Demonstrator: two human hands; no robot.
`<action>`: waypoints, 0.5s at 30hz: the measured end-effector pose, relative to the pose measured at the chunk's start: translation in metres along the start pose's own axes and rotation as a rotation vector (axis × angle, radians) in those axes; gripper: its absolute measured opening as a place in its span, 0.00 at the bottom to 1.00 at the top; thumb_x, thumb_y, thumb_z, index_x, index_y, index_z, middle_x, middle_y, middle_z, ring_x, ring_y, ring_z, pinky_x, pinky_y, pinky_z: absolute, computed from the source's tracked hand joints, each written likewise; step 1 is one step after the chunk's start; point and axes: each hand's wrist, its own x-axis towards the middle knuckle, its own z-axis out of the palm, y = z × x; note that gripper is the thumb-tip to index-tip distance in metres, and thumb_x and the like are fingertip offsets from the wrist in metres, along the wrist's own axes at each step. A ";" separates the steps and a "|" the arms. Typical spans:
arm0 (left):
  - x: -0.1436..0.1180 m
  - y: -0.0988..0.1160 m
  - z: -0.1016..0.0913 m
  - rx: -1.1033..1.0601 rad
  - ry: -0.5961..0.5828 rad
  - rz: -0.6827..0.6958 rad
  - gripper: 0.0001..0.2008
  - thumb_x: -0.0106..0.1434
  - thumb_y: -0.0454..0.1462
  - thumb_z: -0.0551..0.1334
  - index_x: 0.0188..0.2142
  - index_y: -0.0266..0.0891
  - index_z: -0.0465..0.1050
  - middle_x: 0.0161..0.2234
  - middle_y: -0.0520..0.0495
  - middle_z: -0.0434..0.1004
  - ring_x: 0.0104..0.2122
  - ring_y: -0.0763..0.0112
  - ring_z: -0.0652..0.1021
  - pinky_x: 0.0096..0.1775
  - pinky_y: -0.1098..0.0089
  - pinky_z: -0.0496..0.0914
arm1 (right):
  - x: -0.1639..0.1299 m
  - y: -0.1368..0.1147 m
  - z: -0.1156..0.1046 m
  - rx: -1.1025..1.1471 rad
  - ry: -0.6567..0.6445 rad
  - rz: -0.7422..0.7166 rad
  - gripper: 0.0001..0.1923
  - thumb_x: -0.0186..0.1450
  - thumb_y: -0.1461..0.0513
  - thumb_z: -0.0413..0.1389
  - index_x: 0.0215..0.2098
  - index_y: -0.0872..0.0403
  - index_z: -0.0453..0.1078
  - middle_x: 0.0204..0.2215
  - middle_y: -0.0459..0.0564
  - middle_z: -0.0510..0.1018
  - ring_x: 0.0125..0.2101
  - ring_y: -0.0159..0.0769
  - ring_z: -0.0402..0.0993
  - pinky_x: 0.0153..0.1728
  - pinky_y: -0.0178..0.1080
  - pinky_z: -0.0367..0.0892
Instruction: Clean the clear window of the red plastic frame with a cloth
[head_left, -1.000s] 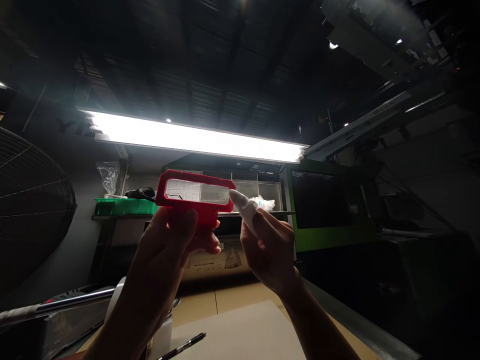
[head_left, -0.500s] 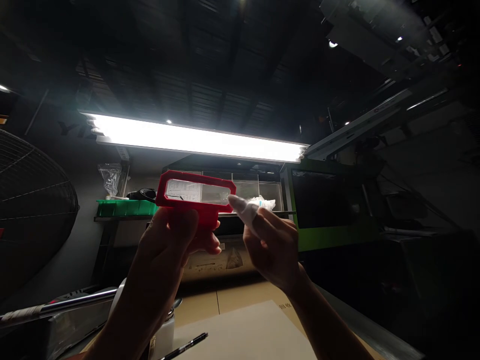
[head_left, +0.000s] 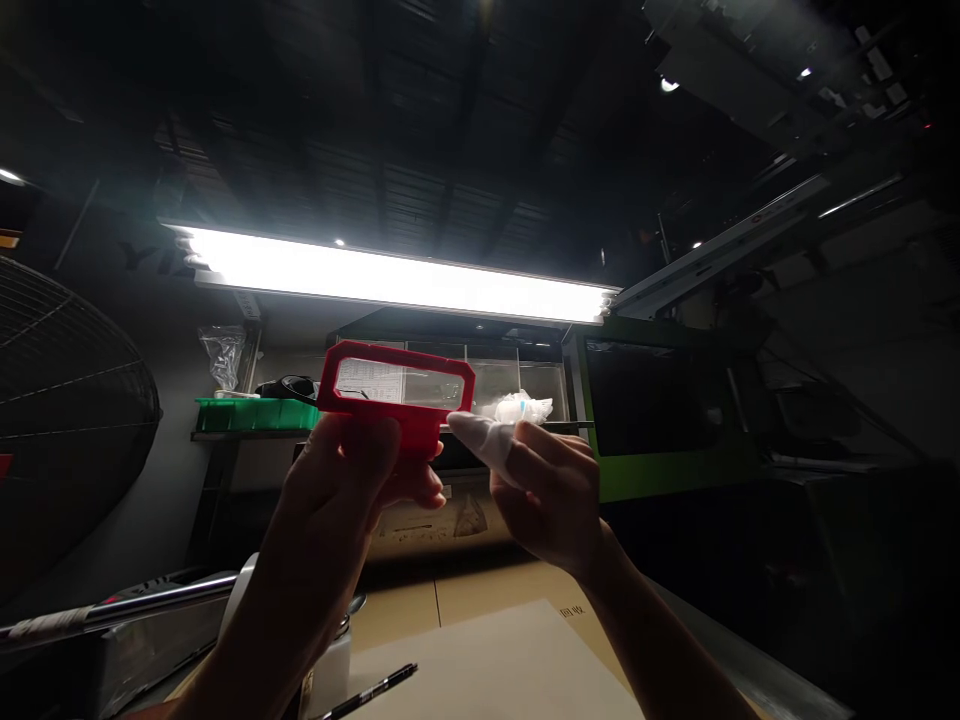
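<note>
A red plastic frame (head_left: 397,410) with a long see-through window is held up below the lamp. My left hand (head_left: 360,465) grips its lower part, thumb on the near side and fingers wrapped behind. My right hand (head_left: 544,490) is closed around a white cloth (head_left: 487,440), which covers the outstretched index finger. The wrapped fingertip lies against the lower right corner of the red frame, or just in front of it. Part of the frame's lower body is hidden by my left thumb and fingers.
A bright tube lamp (head_left: 397,280) hangs ahead. A shelf behind carries a green bin (head_left: 255,414) and a crumpled white bundle (head_left: 523,407). Below lie cardboard (head_left: 510,590), a pen (head_left: 375,690) and a white bottle (head_left: 330,670). A large fan (head_left: 67,420) stands left, a green-edged machine (head_left: 667,475) right.
The cloth-wrapped finger of my right hand has moved slightly down and left, from the frame's right edge to its lower right corner. My left hand keeps its hold, nearly still.
</note>
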 end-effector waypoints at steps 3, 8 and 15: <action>0.000 0.000 0.002 0.037 0.036 -0.014 0.06 0.59 0.40 0.62 0.32 0.39 0.69 0.24 0.53 0.78 0.20 0.73 0.76 0.26 0.74 0.73 | 0.001 -0.002 -0.001 -0.035 0.006 0.051 0.23 0.60 0.70 0.48 0.50 0.45 0.69 0.20 0.39 0.56 0.18 0.26 0.49 0.20 0.32 0.53; 0.001 -0.006 -0.002 0.077 -0.026 -0.038 0.08 0.58 0.42 0.63 0.32 0.40 0.70 0.24 0.53 0.77 0.22 0.73 0.76 0.28 0.74 0.73 | 0.011 -0.010 -0.003 -0.194 -0.085 0.036 0.18 0.62 0.69 0.47 0.47 0.52 0.72 0.19 0.40 0.60 0.17 0.25 0.51 0.19 0.31 0.53; 0.000 -0.008 -0.003 0.125 -0.055 -0.071 0.09 0.60 0.43 0.61 0.34 0.41 0.70 0.22 0.54 0.76 0.23 0.72 0.76 0.29 0.73 0.73 | 0.022 -0.016 -0.003 -0.426 -0.109 -0.019 0.17 0.65 0.66 0.46 0.43 0.49 0.75 0.18 0.41 0.66 0.16 0.24 0.53 0.17 0.30 0.50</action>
